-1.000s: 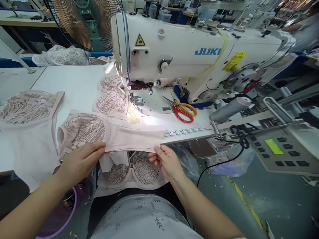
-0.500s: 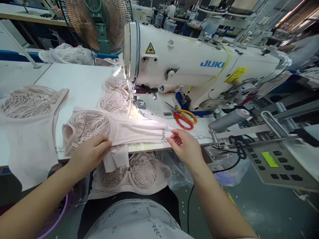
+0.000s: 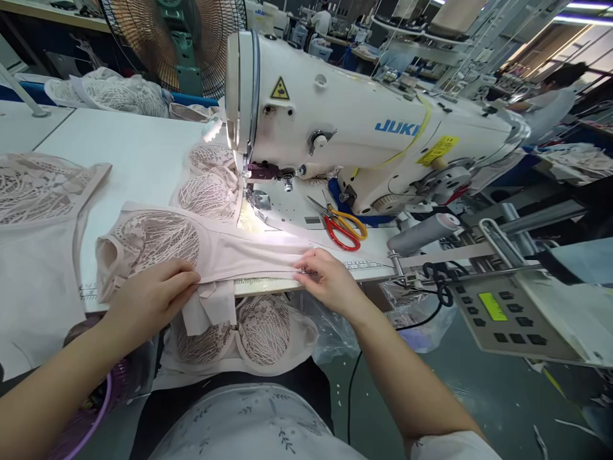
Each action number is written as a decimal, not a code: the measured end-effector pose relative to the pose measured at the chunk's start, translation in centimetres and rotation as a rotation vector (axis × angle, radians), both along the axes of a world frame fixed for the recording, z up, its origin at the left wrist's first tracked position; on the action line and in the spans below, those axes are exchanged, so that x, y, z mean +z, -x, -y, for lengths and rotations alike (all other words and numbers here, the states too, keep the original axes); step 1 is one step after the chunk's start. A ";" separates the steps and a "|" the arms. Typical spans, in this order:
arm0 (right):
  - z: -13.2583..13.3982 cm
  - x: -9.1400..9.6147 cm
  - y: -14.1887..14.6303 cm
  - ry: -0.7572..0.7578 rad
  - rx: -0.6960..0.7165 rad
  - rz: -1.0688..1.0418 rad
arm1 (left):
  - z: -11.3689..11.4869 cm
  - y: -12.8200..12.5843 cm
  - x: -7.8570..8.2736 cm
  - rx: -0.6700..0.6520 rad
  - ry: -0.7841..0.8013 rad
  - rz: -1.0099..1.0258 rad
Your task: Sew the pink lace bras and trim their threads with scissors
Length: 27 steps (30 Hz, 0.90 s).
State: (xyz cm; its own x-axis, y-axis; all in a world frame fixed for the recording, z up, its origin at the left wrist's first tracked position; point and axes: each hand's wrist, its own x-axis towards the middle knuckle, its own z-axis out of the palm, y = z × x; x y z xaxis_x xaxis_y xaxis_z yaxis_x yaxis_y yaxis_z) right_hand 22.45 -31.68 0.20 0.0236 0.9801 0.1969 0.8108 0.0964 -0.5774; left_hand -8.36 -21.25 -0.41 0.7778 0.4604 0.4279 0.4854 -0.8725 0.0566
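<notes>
A pale pink lace bra lies across the front of the white sewing table, its wing stretched out to the right. Near the lower edge of the cup, my left hand grips the fabric between thumb and fingers. My right hand pinches the far end of the wing, above a ruler strip along the table edge. Another bra rests on my lap below the table. Behind the held bra, a lace piece sits left of the needle area of the sewing machine.
Red-handled and yellow-handled scissors lie on the machine bed. A further garment hangs over the table edge at left. A control panel and a tape roller stand at right. A fan is behind; a person sits far right.
My right hand has moved onto the end of the wing and closed on it, where before it hovered just off the end. The whole view has shifted slightly.
</notes>
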 end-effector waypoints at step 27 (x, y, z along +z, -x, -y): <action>-1.0 0.0 1.9 -0.283 0.354 0.416 | 0.5 0.1 0.2 -0.041 -0.001 -0.021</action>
State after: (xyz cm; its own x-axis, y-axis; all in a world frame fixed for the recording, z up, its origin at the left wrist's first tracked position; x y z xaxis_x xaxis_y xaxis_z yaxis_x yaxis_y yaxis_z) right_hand 20.53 -30.65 0.23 -0.4281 0.8231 0.3731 0.8535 0.5040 -0.1324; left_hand -8.50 -21.80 -0.16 0.8049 0.4275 0.4115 0.4501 -0.8918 0.0462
